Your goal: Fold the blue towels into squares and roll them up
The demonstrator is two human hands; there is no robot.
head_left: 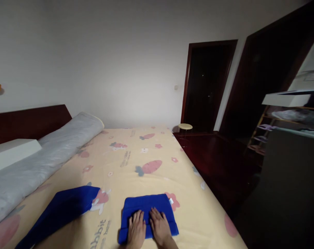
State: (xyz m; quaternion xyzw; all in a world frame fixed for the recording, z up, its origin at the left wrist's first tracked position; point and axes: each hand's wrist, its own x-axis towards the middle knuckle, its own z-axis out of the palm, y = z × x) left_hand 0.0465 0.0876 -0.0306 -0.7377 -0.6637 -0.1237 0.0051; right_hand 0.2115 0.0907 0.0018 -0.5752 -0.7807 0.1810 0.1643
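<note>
A folded blue cloth (143, 202) lies flat on the bed near its front, with a small white tag at its right edge. My left hand (136, 228) rests palm down on the left half of this cloth, fingers stretched forward. Beside it, my right hand (159, 224) presses flat on the right half, its fingers extended too. Neither hand grips anything. Further left, a second blue cloth (66, 207) is spread out on the sheet, apart from both hands; its lower end runs toward the bottom of the view.
The bed (146, 148) has a yellow sheet printed with carrots and rabbits. Along its left side lie a long grey roll (55, 145) and a white block (14, 152) by the dark headboard (29, 119). A stool (185, 127) and a loaded rack (283, 121) stand right.
</note>
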